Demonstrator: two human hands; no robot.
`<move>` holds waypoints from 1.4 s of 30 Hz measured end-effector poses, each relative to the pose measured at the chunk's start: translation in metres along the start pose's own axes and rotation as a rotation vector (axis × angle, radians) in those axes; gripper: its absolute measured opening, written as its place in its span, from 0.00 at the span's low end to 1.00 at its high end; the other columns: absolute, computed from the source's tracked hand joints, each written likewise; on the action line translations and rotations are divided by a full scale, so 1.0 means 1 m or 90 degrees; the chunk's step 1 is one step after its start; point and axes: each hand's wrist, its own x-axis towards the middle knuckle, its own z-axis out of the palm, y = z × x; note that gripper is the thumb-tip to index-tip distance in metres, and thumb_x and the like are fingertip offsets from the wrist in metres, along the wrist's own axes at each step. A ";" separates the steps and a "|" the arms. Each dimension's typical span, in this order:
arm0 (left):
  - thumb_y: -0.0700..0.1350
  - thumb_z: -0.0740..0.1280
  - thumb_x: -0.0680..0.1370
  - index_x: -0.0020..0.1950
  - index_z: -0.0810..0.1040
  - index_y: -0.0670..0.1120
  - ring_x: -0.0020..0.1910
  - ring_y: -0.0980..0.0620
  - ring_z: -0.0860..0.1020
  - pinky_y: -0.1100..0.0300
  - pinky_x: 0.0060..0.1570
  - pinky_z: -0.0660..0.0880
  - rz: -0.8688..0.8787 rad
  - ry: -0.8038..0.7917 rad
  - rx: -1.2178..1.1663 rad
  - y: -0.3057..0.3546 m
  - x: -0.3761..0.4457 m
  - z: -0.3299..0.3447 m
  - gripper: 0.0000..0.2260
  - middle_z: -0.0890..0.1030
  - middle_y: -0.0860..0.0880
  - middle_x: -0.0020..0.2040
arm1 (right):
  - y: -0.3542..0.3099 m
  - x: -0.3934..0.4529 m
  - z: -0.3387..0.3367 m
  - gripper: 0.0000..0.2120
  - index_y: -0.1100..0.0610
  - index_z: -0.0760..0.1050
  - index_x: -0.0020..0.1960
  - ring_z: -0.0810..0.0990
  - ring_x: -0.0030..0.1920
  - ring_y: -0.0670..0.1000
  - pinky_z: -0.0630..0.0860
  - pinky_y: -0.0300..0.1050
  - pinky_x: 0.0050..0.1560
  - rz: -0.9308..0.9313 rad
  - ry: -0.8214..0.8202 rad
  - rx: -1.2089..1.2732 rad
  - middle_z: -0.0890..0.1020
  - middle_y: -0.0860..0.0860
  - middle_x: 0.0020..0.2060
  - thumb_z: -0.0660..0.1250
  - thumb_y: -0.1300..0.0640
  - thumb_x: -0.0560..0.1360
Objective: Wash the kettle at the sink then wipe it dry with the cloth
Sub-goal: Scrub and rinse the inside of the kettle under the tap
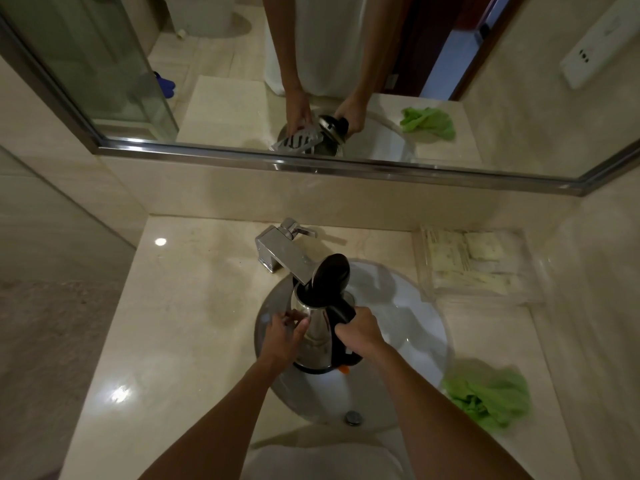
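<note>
Right hand (pixel 358 330): fingers curled tight round the black handle of the kettle (pixel 320 336). Left hand (pixel 285 332): fingers loosely spread, tips resting on the steel body. Kettle held over the sink (pixel 422 327), lid up, mouth directly beneath the faucet (pixel 282 252) spout. Green cloth (pixel 488 393) lies crumpled on the counter (pixel 180 306), right of the sink
</note>
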 end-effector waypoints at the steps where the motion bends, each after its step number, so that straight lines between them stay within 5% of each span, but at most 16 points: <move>1: 0.53 0.67 0.77 0.61 0.70 0.47 0.57 0.49 0.76 0.49 0.58 0.76 0.001 -0.001 -0.003 -0.001 0.001 0.000 0.16 0.77 0.48 0.56 | 0.000 0.000 0.000 0.11 0.59 0.77 0.54 0.81 0.42 0.52 0.75 0.42 0.40 0.000 0.000 0.001 0.81 0.54 0.41 0.68 0.62 0.71; 10: 0.57 0.67 0.75 0.65 0.69 0.44 0.58 0.49 0.77 0.48 0.57 0.76 -0.017 -0.015 -0.012 -0.009 0.004 0.000 0.25 0.79 0.47 0.58 | 0.000 0.000 -0.001 0.08 0.57 0.76 0.51 0.79 0.37 0.48 0.73 0.40 0.37 -0.009 0.003 0.001 0.79 0.52 0.38 0.68 0.63 0.72; 15: 0.70 0.64 0.69 0.63 0.72 0.47 0.56 0.52 0.78 0.49 0.56 0.77 -0.003 -0.019 -0.007 -0.019 0.010 0.001 0.32 0.79 0.48 0.57 | 0.001 0.000 -0.001 0.07 0.56 0.76 0.49 0.79 0.38 0.48 0.75 0.42 0.40 -0.010 0.001 -0.005 0.79 0.52 0.38 0.68 0.63 0.72; 21: 0.57 0.67 0.75 0.64 0.71 0.45 0.57 0.50 0.77 0.51 0.57 0.76 -0.005 -0.010 -0.010 -0.013 0.007 0.002 0.23 0.79 0.48 0.57 | 0.000 -0.001 -0.001 0.08 0.56 0.77 0.51 0.79 0.39 0.48 0.74 0.41 0.39 -0.008 0.002 -0.006 0.79 0.52 0.39 0.68 0.62 0.72; 36: 0.52 0.67 0.77 0.64 0.72 0.45 0.56 0.52 0.77 0.60 0.50 0.74 -0.003 -0.004 -0.033 -0.012 0.007 0.005 0.19 0.78 0.49 0.57 | 0.000 -0.001 -0.003 0.11 0.58 0.77 0.54 0.80 0.41 0.51 0.74 0.42 0.40 -0.008 -0.002 -0.009 0.80 0.53 0.41 0.68 0.62 0.72; 42: 0.54 0.68 0.76 0.65 0.71 0.44 0.59 0.48 0.77 0.51 0.58 0.75 -0.008 0.003 -0.030 -0.015 0.009 0.006 0.22 0.79 0.46 0.59 | 0.001 -0.002 -0.003 0.09 0.58 0.77 0.52 0.79 0.39 0.49 0.74 0.41 0.38 -0.008 -0.004 -0.007 0.80 0.53 0.39 0.68 0.62 0.72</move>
